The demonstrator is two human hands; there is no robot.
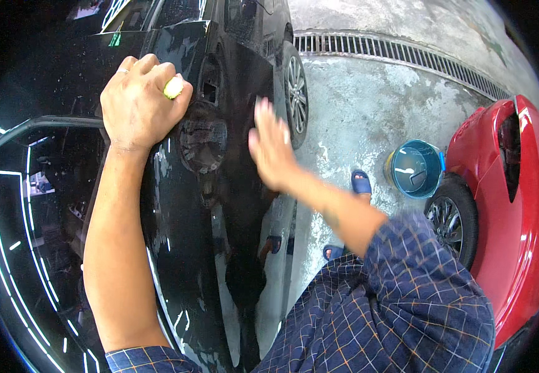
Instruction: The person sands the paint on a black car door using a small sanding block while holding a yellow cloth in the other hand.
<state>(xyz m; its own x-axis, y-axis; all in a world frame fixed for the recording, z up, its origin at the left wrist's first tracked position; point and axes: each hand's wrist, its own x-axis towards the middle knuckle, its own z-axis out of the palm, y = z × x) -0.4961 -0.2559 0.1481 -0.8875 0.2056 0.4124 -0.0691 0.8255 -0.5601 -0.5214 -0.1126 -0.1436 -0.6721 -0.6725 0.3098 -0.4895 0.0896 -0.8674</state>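
My left hand point(142, 102) is closed in a fist above the wet black car point(188, 56). Between its thumb and forefinger pokes the end of a pale yellow-green wad point(173, 87), perhaps sponge or cloth; the rest is hidden inside the fist. Farther right, my right hand point(272, 146) is held out flat beside the car's glossy side, fingers stretched and slightly blurred. Nothing shows in it. Whether its palm touches the paint I cannot tell. Water streaks and reflections cover the dark panels around both hands.
On the wet concrete floor point(338, 118) to my right stands a blue bucket point(395, 174) of water with a dark object inside. A red car point(512, 242) is just beyond it. A drain grate point(400, 51) crosses the floor at the far side. My feet wear blue slippers point(360, 180).
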